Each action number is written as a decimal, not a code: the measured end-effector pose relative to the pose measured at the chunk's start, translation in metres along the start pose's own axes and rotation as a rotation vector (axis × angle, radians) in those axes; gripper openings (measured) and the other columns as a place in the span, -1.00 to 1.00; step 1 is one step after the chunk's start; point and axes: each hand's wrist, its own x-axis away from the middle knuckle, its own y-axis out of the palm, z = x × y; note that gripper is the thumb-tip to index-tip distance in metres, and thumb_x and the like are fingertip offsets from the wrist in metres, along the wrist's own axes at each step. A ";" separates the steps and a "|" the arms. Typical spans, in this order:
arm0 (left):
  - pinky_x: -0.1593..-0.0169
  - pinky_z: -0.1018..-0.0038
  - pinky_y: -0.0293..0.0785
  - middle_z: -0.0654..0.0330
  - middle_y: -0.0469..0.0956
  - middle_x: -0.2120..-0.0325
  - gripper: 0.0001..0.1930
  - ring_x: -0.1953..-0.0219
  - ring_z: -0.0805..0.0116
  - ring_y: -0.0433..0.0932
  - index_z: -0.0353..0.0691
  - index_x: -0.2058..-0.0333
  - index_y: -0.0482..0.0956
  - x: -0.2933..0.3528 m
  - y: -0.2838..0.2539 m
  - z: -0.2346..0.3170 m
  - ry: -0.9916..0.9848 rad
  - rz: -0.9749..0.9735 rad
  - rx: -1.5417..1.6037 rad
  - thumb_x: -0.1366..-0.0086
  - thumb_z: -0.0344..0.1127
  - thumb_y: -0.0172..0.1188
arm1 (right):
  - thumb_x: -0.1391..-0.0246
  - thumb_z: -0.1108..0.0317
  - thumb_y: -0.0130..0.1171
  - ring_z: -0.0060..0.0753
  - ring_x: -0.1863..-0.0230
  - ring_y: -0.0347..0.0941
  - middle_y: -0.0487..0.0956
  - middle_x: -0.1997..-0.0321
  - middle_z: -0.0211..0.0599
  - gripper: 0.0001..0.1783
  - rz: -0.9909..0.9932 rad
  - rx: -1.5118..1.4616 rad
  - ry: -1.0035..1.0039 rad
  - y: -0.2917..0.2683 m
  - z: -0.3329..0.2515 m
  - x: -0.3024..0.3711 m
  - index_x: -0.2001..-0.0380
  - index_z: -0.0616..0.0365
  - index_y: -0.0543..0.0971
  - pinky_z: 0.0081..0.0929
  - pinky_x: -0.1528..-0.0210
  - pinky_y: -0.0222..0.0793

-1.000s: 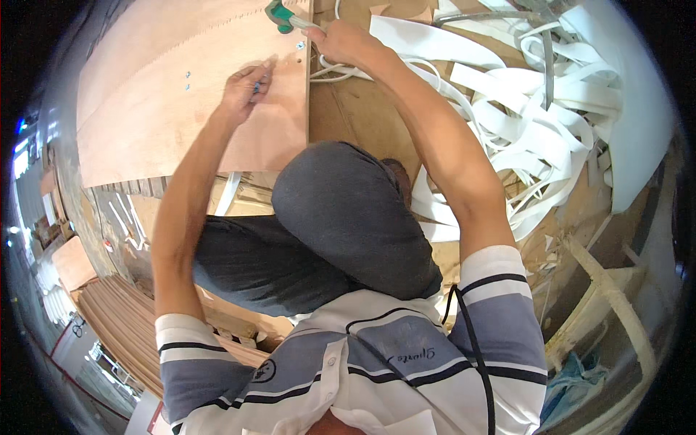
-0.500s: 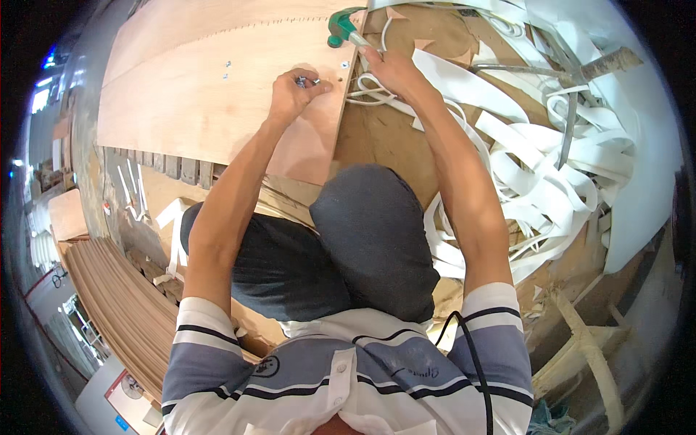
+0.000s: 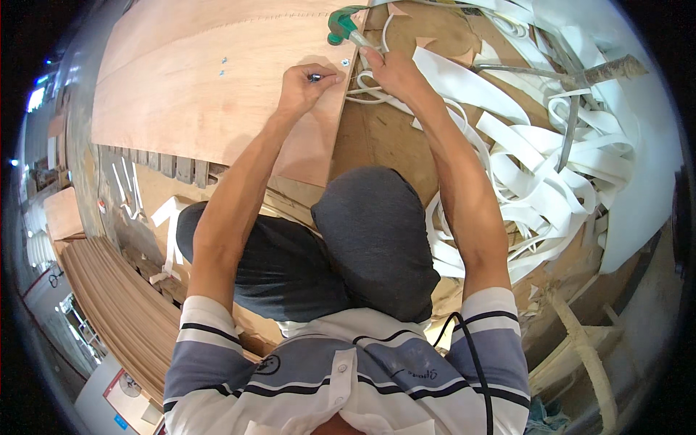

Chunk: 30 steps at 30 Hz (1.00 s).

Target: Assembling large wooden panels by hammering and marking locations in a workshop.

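My left hand (image 3: 304,87) is closed over small shiny metal fasteners (image 3: 315,77), with thumb and fingertips pinched at the right edge of a plywood board (image 3: 174,94). Whatever the fingertips themselves pinch is too small to make out. Just beyond them a single metal fastener (image 3: 345,63) sits on the board near its edge. My right hand (image 3: 391,71) grips the pale handle of a claw hammer (image 3: 341,27). Its green head is over the board's far right edge, a little above the surface or touching it; I cannot tell which.
Two loose fasteners (image 3: 223,61) lie farther left on the board. Tangled white strips (image 3: 529,167) are heaped to the right, beside a metal frame with a rough bar (image 3: 612,69). Stacked brown panels (image 3: 116,304) stand at lower left. My knees (image 3: 377,217) are close to the board's near edge.
My left hand has moved slightly right and away from me, its fingertips now nearer the board's edge and the single fastener there. The right hand and hammer have hardly moved.
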 end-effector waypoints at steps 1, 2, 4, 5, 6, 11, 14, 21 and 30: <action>0.28 0.55 0.42 0.18 0.64 0.47 -0.84 0.43 0.49 0.50 -0.34 0.40 0.68 0.000 0.003 0.000 0.022 -0.013 0.000 -0.08 -0.35 0.35 | -0.20 -0.18 -0.21 0.31 0.24 0.49 0.53 0.41 0.34 -0.22 -0.049 0.013 0.038 -0.002 -0.003 0.001 0.44 0.49 0.57 -0.01 0.15 0.38; 0.27 0.54 0.43 0.17 0.64 0.47 -0.83 0.43 0.47 0.51 -0.35 0.39 0.68 0.000 0.005 0.001 0.044 -0.026 0.001 -0.09 -0.36 0.34 | -0.20 -0.18 -0.21 0.31 0.24 0.49 0.53 0.41 0.34 -0.22 -0.049 0.013 0.042 0.001 -0.002 0.000 0.44 0.49 0.57 -0.01 0.15 0.38; 0.25 0.52 0.44 0.15 0.64 0.45 -0.84 0.42 0.45 0.53 -0.35 0.38 0.67 0.002 0.009 0.007 0.078 -0.029 -0.027 -0.10 -0.37 0.31 | -0.19 -0.21 -0.16 0.07 0.53 0.43 0.45 0.66 0.17 -0.18 0.046 -0.020 -0.061 0.003 0.005 -0.001 0.56 0.53 0.51 -0.14 0.36 0.34; 0.24 0.51 0.45 0.13 0.65 0.43 -0.85 0.41 0.43 0.54 -0.36 0.37 0.67 0.002 0.011 0.010 0.111 -0.026 -0.059 -0.12 -0.39 0.29 | -0.19 -0.21 -0.16 0.07 0.53 0.43 0.45 0.66 0.17 -0.18 0.049 -0.018 -0.055 0.003 0.009 -0.002 0.56 0.53 0.51 -0.14 0.36 0.34; 0.24 0.51 0.45 0.13 0.65 0.43 -0.85 0.41 0.43 0.54 -0.36 0.37 0.67 0.003 0.009 0.008 0.109 -0.024 -0.059 -0.12 -0.39 0.29 | -0.19 -0.21 -0.16 0.10 0.51 0.45 0.46 0.65 0.20 -0.18 0.060 -0.020 -0.052 0.005 0.008 -0.003 0.56 0.52 0.52 -0.14 0.35 0.35; 0.20 0.50 0.45 0.10 0.66 0.38 -0.85 0.34 0.39 0.58 -0.36 0.34 0.67 -0.001 0.004 0.002 0.148 -0.058 -0.114 -0.15 -0.39 0.26 | -0.20 -0.20 -0.17 0.16 0.48 0.47 0.48 0.60 0.26 -0.19 0.063 -0.029 -0.038 0.008 0.010 -0.002 0.54 0.52 0.53 -0.11 0.32 0.35; 0.54 0.61 0.26 0.30 0.52 0.62 -0.85 0.62 0.60 0.33 -0.32 0.35 0.68 -0.007 0.002 0.004 -0.055 -0.047 -0.002 -0.14 -0.36 0.31 | -0.20 -0.20 -0.18 0.20 0.45 0.47 0.48 0.58 0.30 -0.19 0.058 -0.005 -0.031 0.010 0.008 -0.001 0.51 0.52 0.53 -0.09 0.30 0.35; 0.61 0.62 0.14 0.37 0.40 0.69 -0.79 0.68 0.63 0.24 -0.38 0.39 0.65 -0.009 0.002 0.022 -0.268 0.000 0.173 -0.14 -0.31 0.33 | -0.20 -0.22 -0.21 0.26 0.40 0.48 0.48 0.55 0.33 -0.17 0.061 0.032 -0.015 0.010 0.007 0.000 0.49 0.52 0.53 -0.08 0.26 0.36; 0.60 0.62 0.12 0.36 0.41 0.68 -0.80 0.67 0.62 0.23 -0.34 0.38 0.64 -0.016 0.001 0.015 -0.344 -0.105 0.184 -0.14 -0.28 0.32 | -0.18 -0.26 -0.21 0.18 0.37 0.50 0.52 0.52 0.25 -0.18 0.028 0.026 0.003 0.010 0.011 -0.002 0.47 0.45 0.55 -0.12 0.24 0.37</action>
